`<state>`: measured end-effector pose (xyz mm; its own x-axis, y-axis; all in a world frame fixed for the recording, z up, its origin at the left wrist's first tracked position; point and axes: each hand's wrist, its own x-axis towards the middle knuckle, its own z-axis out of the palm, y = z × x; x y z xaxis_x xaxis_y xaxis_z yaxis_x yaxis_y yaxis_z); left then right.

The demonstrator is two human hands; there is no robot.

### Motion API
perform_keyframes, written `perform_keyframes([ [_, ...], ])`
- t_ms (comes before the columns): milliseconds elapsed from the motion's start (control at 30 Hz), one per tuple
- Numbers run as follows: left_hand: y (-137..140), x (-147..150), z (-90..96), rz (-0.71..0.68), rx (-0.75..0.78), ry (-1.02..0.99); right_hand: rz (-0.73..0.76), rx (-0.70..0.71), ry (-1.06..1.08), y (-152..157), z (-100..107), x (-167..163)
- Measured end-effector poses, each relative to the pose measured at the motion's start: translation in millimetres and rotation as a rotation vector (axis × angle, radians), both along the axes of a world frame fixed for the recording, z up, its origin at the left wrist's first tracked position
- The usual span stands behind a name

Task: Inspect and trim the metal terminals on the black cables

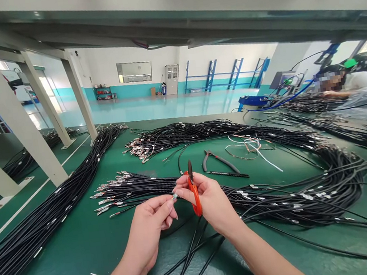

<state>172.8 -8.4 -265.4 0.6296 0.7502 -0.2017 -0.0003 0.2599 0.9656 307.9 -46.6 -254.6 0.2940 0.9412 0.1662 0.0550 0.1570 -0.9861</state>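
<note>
My left hand (152, 222) is closed, its thumb and fingertips pinching a small whitish-green cable end (174, 196). My right hand (212, 201) meets it there, its thumb close to the same piece. Tucked in the right hand is a pair of red-handled scissors (195, 199), dark blades pointing up and away. Below the hands several black cables (193, 249) run toward the front edge. Just behind lies a bundle of black cables (138, 184) with metal-tipped ends at its left. Grey-handled pliers (222, 161) rest open on the green table beyond my right hand.
More black cable bundles lie at the left (60, 203), the back (183, 133) and the right (313, 197). Loose white wire pieces (255, 144) sit behind the pliers. Pale shelf legs (19, 100) stand at the left, under an overhead shelf (165, 0). A person (355, 83) works at far right.
</note>
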Motion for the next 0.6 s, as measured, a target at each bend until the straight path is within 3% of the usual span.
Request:
perform_keyframes([
  [233,-1.1,-0.1,1.0,-0.001,0.066,0.069,-0.049,-0.014,0.022,0.6,0.7,-3.0],
  [367,6.4,-6.1,-0.3,-0.040,0.405,0.322,-0.097,0.028,-0.020,-1.3,1.2,-3.6],
  [467,17.1,-14.4,-2.7,-0.050,0.639,0.594,-0.140,0.028,-0.207,-4.5,2.5,0.4],
  [533,24.8,-19.1,-3.3,-0.021,0.547,0.676,-0.161,-0.073,-0.478,-5.1,5.6,9.5],
  [600,31.6,-22.2,-2.3,-0.008,0.335,0.565,-0.201,-0.238,-0.742,-2.4,11.6,25.8],
])
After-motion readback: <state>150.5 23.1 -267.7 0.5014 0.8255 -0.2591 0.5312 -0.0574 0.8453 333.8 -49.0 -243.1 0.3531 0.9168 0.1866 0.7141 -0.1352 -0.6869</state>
